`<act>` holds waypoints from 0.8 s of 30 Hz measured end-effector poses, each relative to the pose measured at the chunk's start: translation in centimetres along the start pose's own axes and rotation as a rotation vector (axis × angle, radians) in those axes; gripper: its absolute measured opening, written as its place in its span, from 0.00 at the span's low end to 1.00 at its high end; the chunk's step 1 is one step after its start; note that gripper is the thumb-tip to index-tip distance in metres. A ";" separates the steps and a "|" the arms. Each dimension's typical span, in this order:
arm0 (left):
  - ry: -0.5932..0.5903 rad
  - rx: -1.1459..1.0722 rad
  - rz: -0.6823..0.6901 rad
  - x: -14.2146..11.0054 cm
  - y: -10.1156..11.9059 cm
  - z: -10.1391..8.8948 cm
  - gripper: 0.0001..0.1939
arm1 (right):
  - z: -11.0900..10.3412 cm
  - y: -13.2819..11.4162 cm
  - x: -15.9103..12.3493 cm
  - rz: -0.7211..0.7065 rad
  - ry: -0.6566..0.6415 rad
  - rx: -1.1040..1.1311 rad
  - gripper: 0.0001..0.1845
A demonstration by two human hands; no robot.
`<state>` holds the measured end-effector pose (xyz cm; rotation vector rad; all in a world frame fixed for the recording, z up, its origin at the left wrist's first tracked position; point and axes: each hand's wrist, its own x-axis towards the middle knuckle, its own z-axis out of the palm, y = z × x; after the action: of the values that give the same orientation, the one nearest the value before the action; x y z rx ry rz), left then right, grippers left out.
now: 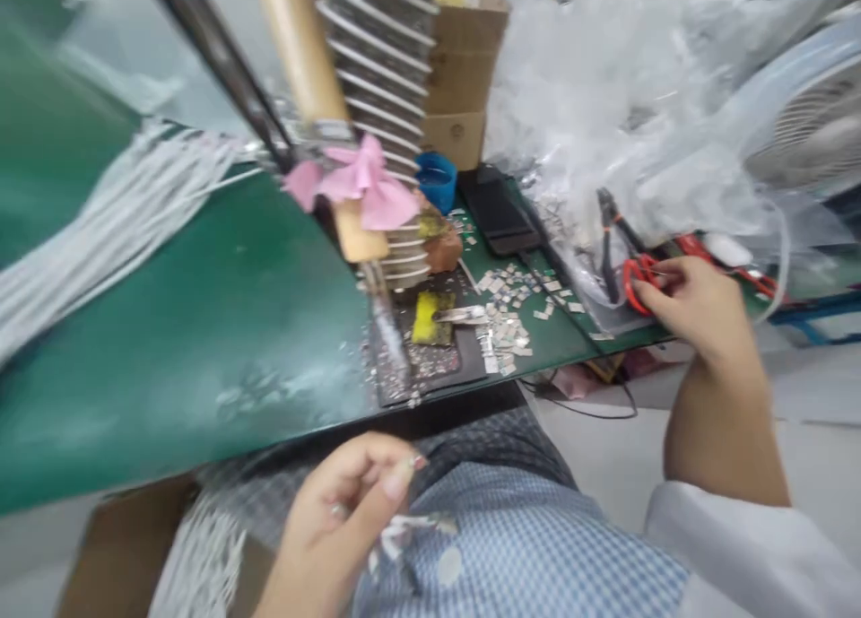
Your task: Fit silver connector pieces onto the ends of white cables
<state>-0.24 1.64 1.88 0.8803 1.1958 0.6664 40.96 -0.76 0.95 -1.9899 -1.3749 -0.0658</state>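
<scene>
My left hand (350,519) is closed in a pinch over my lap. White cables (396,537) poke out below its fingers, and a small reddish tip shows at the thumb and index finger. At the right of the green table, my right hand (703,309) has its fingers closed at the red loops of a pair of scissors (639,282); their blades are hard to make out. Black-and-orange pliers (609,232) lie just beyond. In the middle, a wooden-handled soldering iron (306,62) with pink cloth tied round it points down over a dark pad (430,367).
White cables (114,214) lie bundled at left, and more fill a cardboard box (108,546) below. Small pale pieces (511,331) scatter near a yellow sponge (425,317) and phone (498,210). Clear plastic bags (605,80) and a fan (813,125) stand behind.
</scene>
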 end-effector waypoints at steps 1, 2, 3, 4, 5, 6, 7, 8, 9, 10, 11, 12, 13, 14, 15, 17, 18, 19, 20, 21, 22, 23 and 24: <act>-0.010 -0.017 0.023 -0.1 0.1 0.2 0.11 | 0.0 -0.1 -0.2 0.028 0.048 0.007 0.11; -0.023 -0.029 0.043 -0.1 0.2 0.4 0.10 | 0.0 -0.4 -0.6 0.057 0.073 0.022 0.09; -0.033 -0.040 0.056 -0.1 0.2 0.4 0.09 | -0.1 -0.8 -1.0 0.090 0.117 0.037 0.09; -0.043 -0.050 0.064 -0.1 0.2 0.4 0.09 | -0.2 -1.4 -1.6 0.117 0.161 0.062 0.11; -0.052 -0.058 0.067 -0.1 0.3 0.4 0.10 | -0.3 -2.2 -2.3 0.134 0.175 0.099 0.12; -0.069 -0.061 0.066 0.0 0.3 0.4 0.10 | -0.3 -3.3 -3.2 0.152 0.257 0.144 0.13; -0.095 -0.060 0.061 0.0 0.3 0.3 0.11 | -0.3 -4.6 -4.1 0.165 0.203 0.173 0.11; -0.119 -0.055 0.056 0.0 0.3 0.3 0.12 | -0.1 -6.0 -5.1 0.104 0.164 0.226 0.08; -0.139 -0.050 0.051 0.0 0.2 0.2 0.13 | 0.4 -7.5 -6.1 0.017 0.013 0.280 0.05; -0.149 -0.045 0.048 0.0 0.1 0.2 0.13 | 1.1 -9.0 -7.0 -0.180 -0.258 0.362 0.03; -0.151 -0.042 0.047 -0.1 0.0 0.1 0.13 | 2.0 -10.5 -7.9 -0.336 -0.436 0.436 0.03; -0.154 -0.038 0.048 -0.2 -0.3 0.0 0.13 | 3.1 -11.7 -8.7 -0.397 -0.563 0.456 0.05; -0.158 -0.034 0.053 -0.2 -0.5 -0.3 0.12 | 4.3 -12.8 -9.4 -0.436 -0.635 0.475 0.06; -0.170 -0.026 0.058 -0.3 -0.8 -0.5 0.12 | 5.5 -13.6 -10.0 -0.472 -0.647 0.506 0.07; -0.186 -0.018 0.065 -0.4 -1.0 -0.8 0.11 | 6.6 -14.2 -10.5 -0.474 -0.647 0.514 0.08; -0.199 -0.002 0.079 -0.6 -1.5 -1.5 0.12 | 8.3 -14.9 -11.3 -0.481 -0.632 0.539 0.09; -0.195 0.006 0.086 -0.6 -1.6 -1.7 0.13 | 8.8 -15.0 -11.6 -0.484 -0.627 0.548 0.10; -0.185 0.012 0.091 -0.7 -1.7 -1.9 0.13 | 9.2 -15.1 -11.8 -0.496 -0.624 0.559 0.11; -0.178 0.018 0.093 -0.7 -1.8 -2.0 0.14 | 9.4 -15.2 -11.9 -0.510 -0.621 0.568 0.12; -0.171 0.021 0.096 -0.7 -1.8 -2.1 0.14 | 9.6 -15.2 -12.0 -0.525 -0.611 0.576 0.13; -0.164 0.021 0.098 -0.7 -1.9 -2.1 0.15 | 9.6 -15.2 -12.0 -0.537 -0.606 0.580 0.14; -0.163 0.016 0.100 -0.8 -1.9 -2.2 0.14 | 9.6 -15.2 -12.0 -0.549 -0.602 0.581 0.15; -0.164 0.009 0.101 -0.8 -2.0 -2.2 0.14 | 9.6 -15.3 -12.0 -0.559 -0.598 0.582 0.16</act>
<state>-2.54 0.47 0.30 0.9889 1.0132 0.6572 19.78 -2.09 -3.33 -1.1337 -2.0072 0.6477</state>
